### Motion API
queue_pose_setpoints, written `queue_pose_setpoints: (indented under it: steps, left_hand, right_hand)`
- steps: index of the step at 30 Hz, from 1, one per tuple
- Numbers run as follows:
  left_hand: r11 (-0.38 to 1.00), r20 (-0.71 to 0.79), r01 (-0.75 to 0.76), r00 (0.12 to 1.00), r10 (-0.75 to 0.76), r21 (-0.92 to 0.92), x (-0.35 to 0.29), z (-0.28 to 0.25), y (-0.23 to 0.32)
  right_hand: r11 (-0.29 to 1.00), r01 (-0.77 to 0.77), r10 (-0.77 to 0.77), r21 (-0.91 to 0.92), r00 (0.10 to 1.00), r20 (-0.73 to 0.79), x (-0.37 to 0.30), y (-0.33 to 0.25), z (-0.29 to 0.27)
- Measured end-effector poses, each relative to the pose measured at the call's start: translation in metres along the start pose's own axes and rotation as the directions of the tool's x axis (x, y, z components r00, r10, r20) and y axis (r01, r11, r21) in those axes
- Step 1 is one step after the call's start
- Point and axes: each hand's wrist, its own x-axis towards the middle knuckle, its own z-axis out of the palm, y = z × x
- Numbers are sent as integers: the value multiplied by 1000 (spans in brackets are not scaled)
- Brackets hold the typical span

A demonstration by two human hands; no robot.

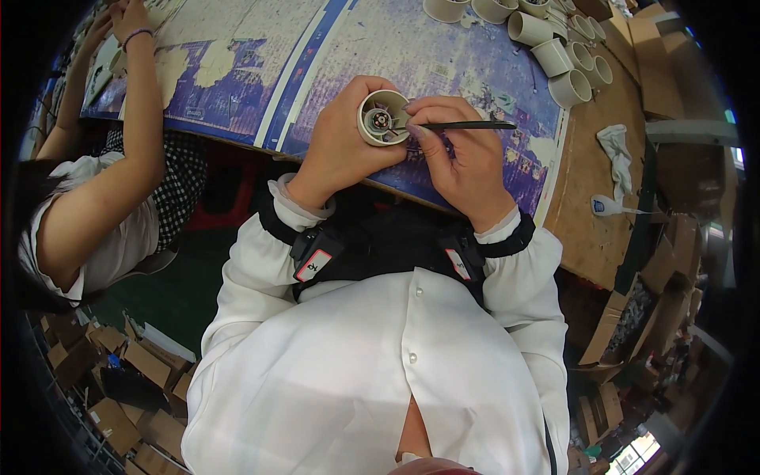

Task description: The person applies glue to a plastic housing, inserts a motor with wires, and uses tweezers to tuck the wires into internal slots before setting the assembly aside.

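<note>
My left hand (334, 144) is wrapped round a white cylindrical housing (365, 133), with its open mouth tilted up toward me. Inside it sits a small round motor-like part (381, 120) with a dark centre, held among pale ribs. Between the thumb and fingers of my right hand (473, 165) is a slim black hand tool (479, 125), lying nearly level. Its tip end points left at the right rim of the housing; whether it touches anything inside is hidden by my fingers. Both hands are just above the near part of the table.
Worn blue-and-white cardboard (317, 87) covers the table. Several white cylindrical housings (570, 89) stand or lie at the far right. A white cloth (616, 154) and a small nozzle bottle (606, 206) lie on the brown right side. At left a co-worker's arm (142, 119) reaches over the table.
</note>
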Motion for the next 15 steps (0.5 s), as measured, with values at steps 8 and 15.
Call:
queue_pose_setpoints:
  steps: [8, 15]
  left_hand:
    - [1000, 12, 4, 1000, -4, -5, 0, 0, 0]
    - [1000, -10, -21, 1000, 21, 21, -1, 1, 0]
  right_hand:
    - [983, 133, -142, -124, 988, -64, -1, 6, 6]
    - [998, 55, -57, -34, 997, -50, 1, 2, 0]
